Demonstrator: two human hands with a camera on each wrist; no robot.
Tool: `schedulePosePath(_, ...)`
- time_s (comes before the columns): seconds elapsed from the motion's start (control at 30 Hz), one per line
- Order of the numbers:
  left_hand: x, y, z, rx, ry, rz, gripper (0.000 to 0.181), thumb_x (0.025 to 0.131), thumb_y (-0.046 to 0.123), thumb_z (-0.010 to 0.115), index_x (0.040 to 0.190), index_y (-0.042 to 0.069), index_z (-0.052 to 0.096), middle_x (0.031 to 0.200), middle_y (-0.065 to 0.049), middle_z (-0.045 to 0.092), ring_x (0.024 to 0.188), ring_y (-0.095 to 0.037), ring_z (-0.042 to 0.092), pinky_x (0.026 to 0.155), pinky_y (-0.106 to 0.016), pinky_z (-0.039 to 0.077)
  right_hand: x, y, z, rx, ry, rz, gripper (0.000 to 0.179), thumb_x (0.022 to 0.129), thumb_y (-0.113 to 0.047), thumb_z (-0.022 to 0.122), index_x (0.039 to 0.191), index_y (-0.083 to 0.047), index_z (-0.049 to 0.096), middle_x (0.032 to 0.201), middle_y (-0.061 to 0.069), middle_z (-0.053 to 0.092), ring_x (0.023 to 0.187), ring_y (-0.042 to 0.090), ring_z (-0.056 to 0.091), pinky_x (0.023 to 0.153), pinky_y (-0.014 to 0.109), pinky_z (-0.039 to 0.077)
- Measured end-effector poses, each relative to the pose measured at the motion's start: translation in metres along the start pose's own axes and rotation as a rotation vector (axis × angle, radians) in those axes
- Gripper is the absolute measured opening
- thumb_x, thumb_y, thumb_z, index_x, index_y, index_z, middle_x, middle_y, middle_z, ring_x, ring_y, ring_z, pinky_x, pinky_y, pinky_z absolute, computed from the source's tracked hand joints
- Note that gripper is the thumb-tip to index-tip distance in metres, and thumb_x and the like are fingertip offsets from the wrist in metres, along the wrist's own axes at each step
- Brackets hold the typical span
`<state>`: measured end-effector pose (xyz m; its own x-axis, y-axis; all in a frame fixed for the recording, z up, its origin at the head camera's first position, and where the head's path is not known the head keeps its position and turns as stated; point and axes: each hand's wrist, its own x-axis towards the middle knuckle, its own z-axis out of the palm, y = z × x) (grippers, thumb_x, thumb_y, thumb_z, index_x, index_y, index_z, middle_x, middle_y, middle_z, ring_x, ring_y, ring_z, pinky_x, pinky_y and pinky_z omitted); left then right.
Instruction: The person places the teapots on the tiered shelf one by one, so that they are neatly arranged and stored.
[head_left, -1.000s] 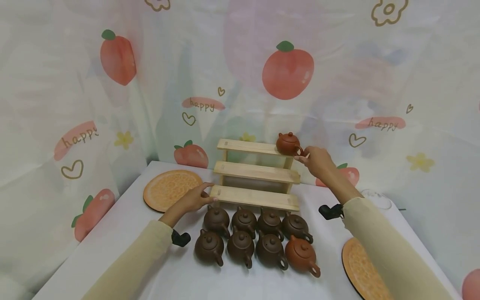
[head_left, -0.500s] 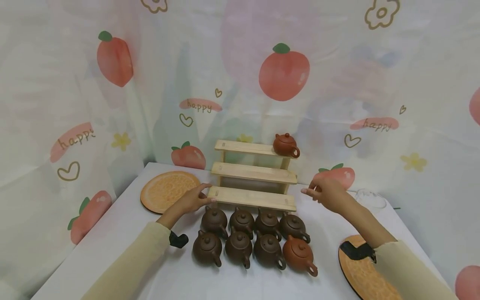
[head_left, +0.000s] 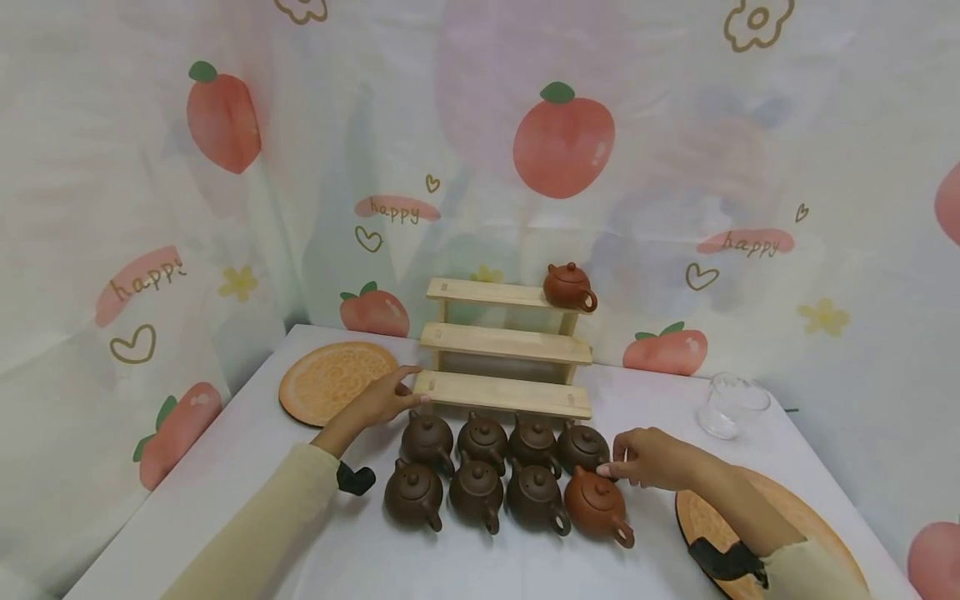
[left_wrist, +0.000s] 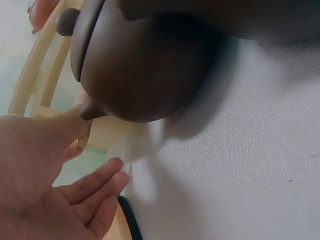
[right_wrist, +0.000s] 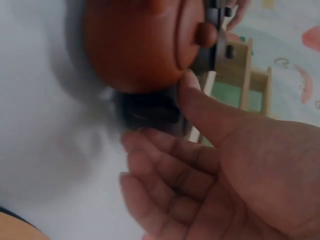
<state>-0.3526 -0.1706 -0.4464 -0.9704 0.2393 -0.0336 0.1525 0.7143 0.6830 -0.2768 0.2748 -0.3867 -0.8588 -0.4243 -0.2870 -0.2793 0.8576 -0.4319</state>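
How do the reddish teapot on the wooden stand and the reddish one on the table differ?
The stand teapot sits on the top tier, while the table teapot sits on the white cloth. The stand teapot is alone on its tier; the table teapot is grouped with dark teapots. Both are reddish-brown and lidded.

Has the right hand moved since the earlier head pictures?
Yes, downward in the view: the right hand has gone from the top right end of the rack to beside the front red teapot.
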Motion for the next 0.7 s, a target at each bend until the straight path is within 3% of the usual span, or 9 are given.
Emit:
schedulePosePath(0.27, 0.000, -0.001, -0.001, -0.016, -0.002, 0.008, 0.067, 0.103, 0.036, 0.070, 0.159, 0.009, 0.044, 0.126, -0.025, 0.070, 0.119, -0.039, 0.067, 0.096, -0.054, 0.054, 0.000, 0.013, 0.018, 0.017, 0.077, -0.150, 0.022, 0.105, -0.026, 0.067, 0.089, -0.011, 0.066, 0.071, -0.004, 0.062, 0.065, 0.008, 0.055, 0.059, 0.027, 0.045)
schedulePosePath(0.53, 0.000, 0.000, 0.000, -0.007, -0.001, 0.026, 0.067, 0.103, 0.035, 0.071, 0.158, 0.008, 0.045, 0.125, -0.025, 0.070, 0.118, -0.040, 0.067, 0.095, -0.053, 0.055, -0.004, 0.017, 0.043, -0.097, 0.248, -0.144, 0.027, 0.107, -0.032, 0.063, 0.086, -0.016, 0.060, 0.063, -0.010, 0.047, 0.057, 0.004, 0.043, 0.055, 0.025, 0.039)
schedulePosePath(0.7, 0.000, -0.002, 0.000, -0.005, 0.000, 0.022, 0.067, 0.103, 0.037, 0.070, 0.159, 0.008, 0.044, 0.122, -0.023, 0.072, 0.115, -0.038, 0.068, 0.093, -0.052, 0.055, -0.004, 0.020, 0.051, -0.145, 0.319, -0.164, 0.025, 0.107, -0.031, 0.063, 0.088, -0.016, 0.059, 0.066, -0.011, 0.047, 0.063, 0.005, 0.047, 0.060, 0.027, 0.041)
